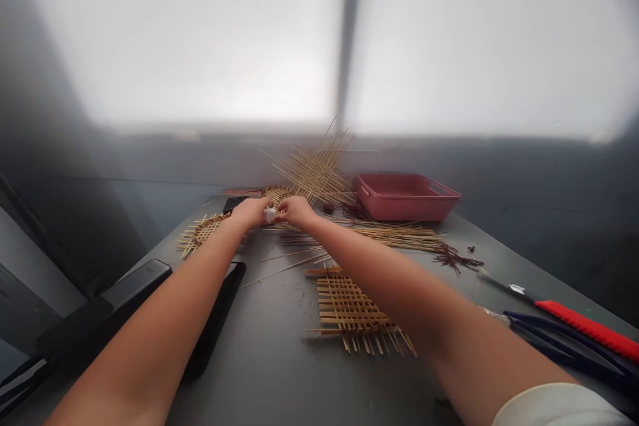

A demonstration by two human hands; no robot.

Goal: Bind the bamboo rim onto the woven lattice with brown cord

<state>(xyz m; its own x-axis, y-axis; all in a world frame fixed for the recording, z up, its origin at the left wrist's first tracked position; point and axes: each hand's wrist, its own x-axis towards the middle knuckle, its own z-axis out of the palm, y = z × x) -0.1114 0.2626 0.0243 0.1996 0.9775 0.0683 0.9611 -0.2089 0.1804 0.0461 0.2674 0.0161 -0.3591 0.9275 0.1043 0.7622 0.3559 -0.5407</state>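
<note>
Both arms reach to the far part of the grey table. My left hand (253, 212) and my right hand (296, 212) are closed around a small white item (270, 215) between them; what it is, I cannot make out. Just behind them lies a round woven piece (277, 195), partly hidden by the fingers. A loose lattice of thin strips (317, 173) leans at the back. Left of my left hand is a small woven piece (207, 229). A larger woven square (352, 303) lies nearer, partly covered by my right forearm.
At the back right stands a pink basket (409, 206), with a bundle of thin strips (399, 236) before it. Brown cords (454, 257), a red-handled tool (589, 326) and blue-handled scissors (564, 339) lie right. Black devices (217, 319) sit left.
</note>
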